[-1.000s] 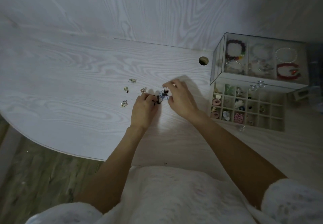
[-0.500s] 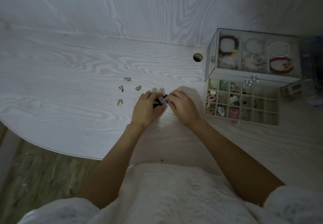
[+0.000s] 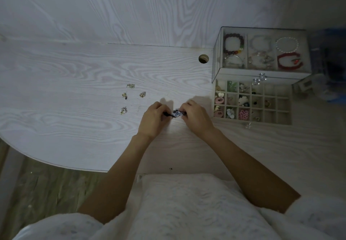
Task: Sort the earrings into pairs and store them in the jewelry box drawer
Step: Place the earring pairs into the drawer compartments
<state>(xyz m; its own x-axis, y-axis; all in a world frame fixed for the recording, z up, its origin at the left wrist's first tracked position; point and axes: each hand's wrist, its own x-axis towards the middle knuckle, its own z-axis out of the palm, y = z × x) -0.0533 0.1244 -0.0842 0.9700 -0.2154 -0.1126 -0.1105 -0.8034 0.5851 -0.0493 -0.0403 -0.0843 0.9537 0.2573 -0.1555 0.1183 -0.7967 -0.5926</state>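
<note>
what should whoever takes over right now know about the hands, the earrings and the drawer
Left hand and right hand both pinch a blue-and-white earring piece just above the table.
Four small earrings lie loose left of the hands.
The jewelry box drawer is pulled open to the right; several compartments filled, right ones look empty.
Left: pair and store the held and loose earrings.

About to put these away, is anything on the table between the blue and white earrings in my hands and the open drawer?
Nothing visible: bare table lies between the blue and white earrings and the open drawer.
</note>
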